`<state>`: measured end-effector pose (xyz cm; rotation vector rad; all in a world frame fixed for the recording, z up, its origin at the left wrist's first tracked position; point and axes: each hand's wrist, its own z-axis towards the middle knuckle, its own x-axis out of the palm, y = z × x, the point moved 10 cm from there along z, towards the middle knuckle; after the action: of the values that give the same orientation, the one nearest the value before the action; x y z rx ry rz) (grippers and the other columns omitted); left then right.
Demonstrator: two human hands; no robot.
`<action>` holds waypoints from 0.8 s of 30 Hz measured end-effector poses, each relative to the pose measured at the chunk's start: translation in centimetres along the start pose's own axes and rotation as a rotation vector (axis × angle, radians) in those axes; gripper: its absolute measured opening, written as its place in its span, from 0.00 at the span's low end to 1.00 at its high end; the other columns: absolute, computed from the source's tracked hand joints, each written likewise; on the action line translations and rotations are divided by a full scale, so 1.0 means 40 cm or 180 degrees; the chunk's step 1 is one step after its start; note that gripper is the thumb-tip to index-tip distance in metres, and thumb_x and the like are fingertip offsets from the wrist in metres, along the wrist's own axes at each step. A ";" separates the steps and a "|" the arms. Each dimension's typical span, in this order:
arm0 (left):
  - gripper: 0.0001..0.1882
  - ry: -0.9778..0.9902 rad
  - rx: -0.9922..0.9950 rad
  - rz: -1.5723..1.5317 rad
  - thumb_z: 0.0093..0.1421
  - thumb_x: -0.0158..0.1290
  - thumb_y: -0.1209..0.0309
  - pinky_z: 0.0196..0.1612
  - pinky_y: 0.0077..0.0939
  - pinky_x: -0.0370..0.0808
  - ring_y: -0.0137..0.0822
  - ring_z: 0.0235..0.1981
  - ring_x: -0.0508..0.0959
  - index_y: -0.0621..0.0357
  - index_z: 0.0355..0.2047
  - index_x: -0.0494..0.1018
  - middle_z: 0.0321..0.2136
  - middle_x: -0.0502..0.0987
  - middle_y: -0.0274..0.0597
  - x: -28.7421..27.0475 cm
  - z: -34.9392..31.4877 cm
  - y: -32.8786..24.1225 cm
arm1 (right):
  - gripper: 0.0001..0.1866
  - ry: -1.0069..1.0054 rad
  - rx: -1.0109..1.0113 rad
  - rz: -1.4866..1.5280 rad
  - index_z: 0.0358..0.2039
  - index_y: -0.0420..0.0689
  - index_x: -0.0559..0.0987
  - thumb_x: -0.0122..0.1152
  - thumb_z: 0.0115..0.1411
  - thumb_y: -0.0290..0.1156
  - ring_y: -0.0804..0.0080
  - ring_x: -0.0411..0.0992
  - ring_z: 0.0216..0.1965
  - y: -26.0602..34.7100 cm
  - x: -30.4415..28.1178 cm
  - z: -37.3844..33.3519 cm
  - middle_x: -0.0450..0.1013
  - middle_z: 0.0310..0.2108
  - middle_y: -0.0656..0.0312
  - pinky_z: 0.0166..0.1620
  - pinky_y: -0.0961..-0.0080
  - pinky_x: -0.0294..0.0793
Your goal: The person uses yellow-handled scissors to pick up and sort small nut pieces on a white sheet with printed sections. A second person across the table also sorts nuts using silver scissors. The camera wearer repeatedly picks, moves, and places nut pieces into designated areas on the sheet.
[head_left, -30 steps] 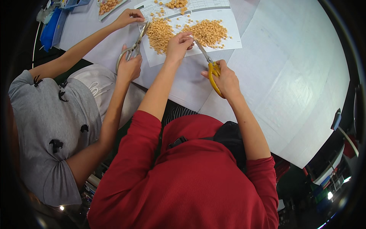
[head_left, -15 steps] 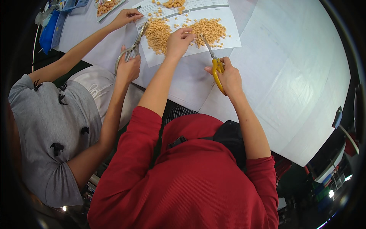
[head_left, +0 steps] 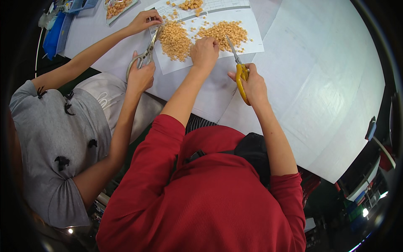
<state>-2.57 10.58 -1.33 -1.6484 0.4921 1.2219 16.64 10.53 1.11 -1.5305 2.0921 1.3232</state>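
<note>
While the right hand grips a pair of yellow-handled scissors just right of the frame's upper centre, the narrow blades point up and to the left. Their tips overlap the right-hand heap of small orange-yellow pieces in the view; whether they touch any of them cannot be told. The left hand, at upper centre, is bent with its fingers curled in at the lower left edge of that same heap. Its fingertips are mostly hidden, so it is impossible to tell whether they pinch a piece.

A second, taller heap of similar pieces lies to the left of that hand, and a cluster of larger chunks sits at the top edge of the frame, with loose bits scattered between. All of these rest on white paper spread over a pale table, which fills the upper right.

At upper left, a co-worker in a grey shirt holds silver scissors in one hand, blades pointing up toward the taller heap. The co-worker's other hand is bent near the blade tips. Beyond it lie a clear bag of orange pieces and, in the corner, a blue basket.
</note>
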 end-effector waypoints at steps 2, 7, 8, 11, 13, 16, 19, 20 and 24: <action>0.07 0.0176 -0.0374 -0.0510 0.52 0.57 0.68 0.33 0.30 0.74 0.35 0.28 0.79 0.57 0.30 0.79 0.26 0.80 0.39 0.007 0.004 0.032 | 0.39 0.0060 -0.0040 -0.0033 0.47 0.39 0.68 0.59 0.50 0.63 0.50 0.76 0.37 0.002 0.006 -0.002 0.76 0.34 0.46 0.39 0.60 0.74; 0.11 0.0618 -0.1095 -0.2377 0.55 0.58 0.67 0.33 0.17 0.73 0.24 0.28 0.76 0.59 0.36 0.80 0.26 0.79 0.35 0.059 -0.005 0.119 | 0.40 0.0330 -0.0014 0.0103 0.48 0.38 0.67 0.59 0.51 0.63 0.50 0.75 0.40 0.000 0.022 -0.005 0.75 0.35 0.45 0.41 0.60 0.73; 0.10 0.0622 -0.1024 -0.2450 0.55 0.58 0.68 0.33 0.17 0.72 0.23 0.28 0.76 0.59 0.35 0.79 0.26 0.79 0.34 0.056 -0.004 0.116 | 0.40 0.0371 -0.0020 0.0127 0.47 0.38 0.67 0.59 0.51 0.63 0.50 0.75 0.40 0.000 0.026 -0.006 0.75 0.35 0.45 0.41 0.60 0.73; 0.10 0.0646 -0.0888 -0.2585 0.56 0.57 0.69 0.33 0.16 0.72 0.23 0.28 0.75 0.61 0.35 0.79 0.27 0.78 0.34 0.044 -0.006 0.107 | 0.40 0.0491 -0.0010 0.0168 0.47 0.37 0.68 0.59 0.51 0.62 0.49 0.75 0.40 0.002 0.037 -0.009 0.75 0.36 0.44 0.42 0.60 0.73; 0.10 0.0685 -0.0896 -0.2562 0.56 0.57 0.69 0.34 0.16 0.72 0.23 0.29 0.75 0.62 0.36 0.78 0.27 0.78 0.34 0.034 -0.007 0.102 | 0.40 0.0564 0.0037 0.0154 0.47 0.37 0.68 0.60 0.51 0.62 0.49 0.75 0.40 0.006 0.038 -0.010 0.75 0.36 0.43 0.42 0.61 0.73; 0.09 0.0688 -0.0712 -0.2620 0.57 0.56 0.70 0.34 0.16 0.71 0.23 0.29 0.75 0.62 0.36 0.78 0.27 0.78 0.34 0.034 -0.005 0.096 | 0.40 0.0583 -0.0035 0.0251 0.47 0.36 0.68 0.60 0.50 0.62 0.48 0.75 0.40 0.013 0.042 -0.010 0.75 0.35 0.42 0.42 0.61 0.73; 0.09 0.0730 -0.0685 -0.2501 0.57 0.56 0.70 0.34 0.16 0.71 0.22 0.29 0.75 0.62 0.36 0.78 0.27 0.78 0.34 0.024 -0.003 0.085 | 0.41 0.0587 -0.0077 0.0301 0.47 0.35 0.68 0.60 0.50 0.62 0.47 0.75 0.38 0.014 0.043 -0.008 0.75 0.33 0.41 0.41 0.61 0.73; 0.09 0.0711 -0.0640 -0.2490 0.57 0.56 0.70 0.34 0.16 0.71 0.22 0.29 0.75 0.62 0.36 0.78 0.27 0.78 0.34 0.021 -0.002 0.082 | 0.41 0.0570 -0.0084 0.0299 0.46 0.35 0.68 0.61 0.50 0.62 0.47 0.75 0.38 0.015 0.041 -0.008 0.75 0.33 0.41 0.41 0.61 0.73; 0.09 0.0671 -0.0515 -0.2405 0.57 0.56 0.70 0.34 0.17 0.71 0.22 0.29 0.75 0.62 0.35 0.78 0.27 0.78 0.34 0.012 0.003 0.070 | 0.40 0.0536 -0.0067 0.0350 0.45 0.35 0.69 0.62 0.49 0.61 0.47 0.76 0.36 0.015 0.037 -0.007 0.75 0.32 0.41 0.39 0.61 0.73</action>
<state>-4.60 9.58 -3.07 -1.8603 -0.1228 0.5381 15.56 9.40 0.63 -1.6078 2.3017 1.2970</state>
